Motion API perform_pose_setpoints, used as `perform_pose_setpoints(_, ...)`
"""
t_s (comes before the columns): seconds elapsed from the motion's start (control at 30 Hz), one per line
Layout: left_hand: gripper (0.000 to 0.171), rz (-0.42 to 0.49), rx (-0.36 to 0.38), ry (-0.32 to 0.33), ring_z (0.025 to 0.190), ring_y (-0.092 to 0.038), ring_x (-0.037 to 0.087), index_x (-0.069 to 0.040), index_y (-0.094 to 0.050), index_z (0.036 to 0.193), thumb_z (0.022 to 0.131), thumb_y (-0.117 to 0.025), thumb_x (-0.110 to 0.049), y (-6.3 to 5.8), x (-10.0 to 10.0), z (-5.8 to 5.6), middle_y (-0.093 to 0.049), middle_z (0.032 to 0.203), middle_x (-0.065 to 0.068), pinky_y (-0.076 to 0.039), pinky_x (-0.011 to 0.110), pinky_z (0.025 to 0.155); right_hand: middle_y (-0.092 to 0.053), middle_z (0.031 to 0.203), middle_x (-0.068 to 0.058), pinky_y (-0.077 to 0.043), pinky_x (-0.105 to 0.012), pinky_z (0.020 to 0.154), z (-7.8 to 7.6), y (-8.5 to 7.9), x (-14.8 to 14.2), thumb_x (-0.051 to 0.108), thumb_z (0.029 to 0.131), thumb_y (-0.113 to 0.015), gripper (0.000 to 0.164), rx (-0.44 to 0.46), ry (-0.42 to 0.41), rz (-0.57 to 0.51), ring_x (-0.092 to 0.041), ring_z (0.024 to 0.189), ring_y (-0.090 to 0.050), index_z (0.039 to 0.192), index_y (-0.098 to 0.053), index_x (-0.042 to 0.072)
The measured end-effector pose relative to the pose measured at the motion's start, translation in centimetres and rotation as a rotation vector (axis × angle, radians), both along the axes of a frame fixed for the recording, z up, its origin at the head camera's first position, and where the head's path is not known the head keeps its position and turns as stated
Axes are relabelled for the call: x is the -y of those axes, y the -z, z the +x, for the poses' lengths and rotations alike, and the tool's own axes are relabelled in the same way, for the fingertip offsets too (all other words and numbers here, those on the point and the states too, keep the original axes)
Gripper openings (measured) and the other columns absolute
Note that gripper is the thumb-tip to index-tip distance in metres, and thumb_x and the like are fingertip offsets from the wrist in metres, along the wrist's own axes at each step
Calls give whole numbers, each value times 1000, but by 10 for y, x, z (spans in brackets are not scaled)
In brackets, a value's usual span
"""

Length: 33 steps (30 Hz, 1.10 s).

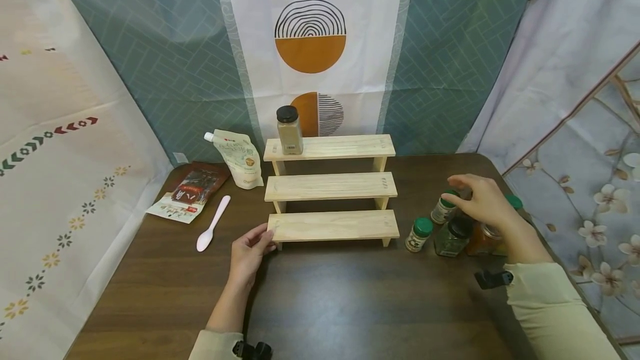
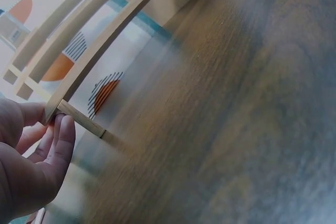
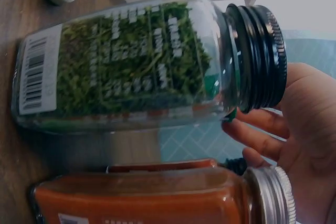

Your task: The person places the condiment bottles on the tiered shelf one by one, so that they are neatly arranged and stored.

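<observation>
A three-step wooden rack (image 1: 332, 225) stands mid-table. My left hand (image 1: 248, 251) pinches the left end of its lowest step; in the left wrist view the thumb and fingers (image 2: 64, 135) meet at the step's edge. On the top step is a black-lidded spice jar (image 1: 290, 140). At the right, my right hand (image 1: 484, 199) hovers over a cluster of jars, thumb and fingers apart. Near its fingertips is a green-capped shaker (image 1: 442, 213). A second green-capped shaker (image 1: 418, 236), a black-lidded jar of green herbs (image 3: 131, 66) and a jar of orange-red spice (image 3: 142, 198) stand close by.
Left of the rack are a spouted cream pouch (image 1: 240, 160), a brown-and-white packet (image 1: 192, 190) lying flat and a white spoon (image 1: 212, 224). Another green cap (image 1: 514, 201) shows behind my right wrist. Fabric hangs along the back (image 1: 175, 60) and both sides.
</observation>
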<state>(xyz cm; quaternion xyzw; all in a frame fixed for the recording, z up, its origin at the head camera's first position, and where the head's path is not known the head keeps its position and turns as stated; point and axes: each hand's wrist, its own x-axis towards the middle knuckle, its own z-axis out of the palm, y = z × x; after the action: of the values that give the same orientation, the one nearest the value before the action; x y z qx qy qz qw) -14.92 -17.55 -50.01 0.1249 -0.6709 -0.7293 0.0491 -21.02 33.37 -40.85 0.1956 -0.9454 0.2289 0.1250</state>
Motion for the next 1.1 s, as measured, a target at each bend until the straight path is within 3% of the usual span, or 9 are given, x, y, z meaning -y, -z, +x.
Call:
perform_pose_setpoints(0.23, 36, 5, -3, -1, 75, -68, 11, 15, -59, 129, 97, -67, 1, 0, 0, 0, -70, 96, 10, -62, 23, 70, -70, 108, -24, -59, -50, 70, 1, 0, -4, 24, 86, -84, 52, 78, -22, 74, -33, 86, -69, 124, -65, -6)
perform_pose_setpoints(0.37, 37, -2, 6, 2, 76, -68, 11, 14, -59, 130, 96, -68, 0, -1, 0, 1, -69, 96, 9, -62, 24, 71, -72, 95, -16, -58, -45, 65, -1, -1, -4, 19, 81, -88, 54, 96, -34, 105, -26, 78, -68, 123, -66, -7)
perform_pose_setpoints(0.47, 37, -4, 8, 3, 76, -68, 11, 14, -60, 130, 96, -68, 0, -2, 0, 1, -69, 96, 9, -62, 24, 70, -72, 91, -14, -58, -45, 65, -2, -1, -3, 19, 81, -87, 54, 117, -30, 120, -26, 77, -68, 123, -66, -8)
perform_pose_setpoints(0.63, 37, 3, 6, 4, 74, -67, 11, 14, -60, 130, 96, -68, -1, -2, -1, 0, -69, 95, 7, -61, 23, 69, -72, 98, -21, -59, -51, 70, -1, 0, -3, 21, 85, -85, 52, 126, -14, 111, -34, 83, -70, 124, -66, -8)
perform_pose_setpoints(0.8, 37, 5, 9, 5, 74, -67, 11, 14, -60, 130, 96, -68, -1, -2, -1, 0, -69, 93, 6, -61, 23, 69, -71, 103, -23, -60, -49, 66, -2, 1, -3, 17, 85, -84, 48, 47, -24, 68, -32, 79, -70, 121, -67, -8)
perform_pose_setpoints(0.93, 37, 4, 8, 6, 74, -67, 11, 14, -59, 130, 96, -68, 0, -2, -1, 1, -69, 93, 6, -61, 23, 69, -72, 98, -17, -57, -43, 62, -5, -1, 1, 15, 82, -86, 45, -67, -43, 48, -27, 75, -67, 118, -69, -6)
perform_pose_setpoints(1.1, 37, 5, 4, 4, 74, -67, 11, 14, -59, 129, 96, -68, 0, -1, -1, 0, -69, 93, 6, -61, 22, 69, -72, 94, -12, -56, -50, 69, -9, -8, 8, 14, 79, -88, 45, -157, -42, -1, -31, 82, -67, 116, -70, -4)
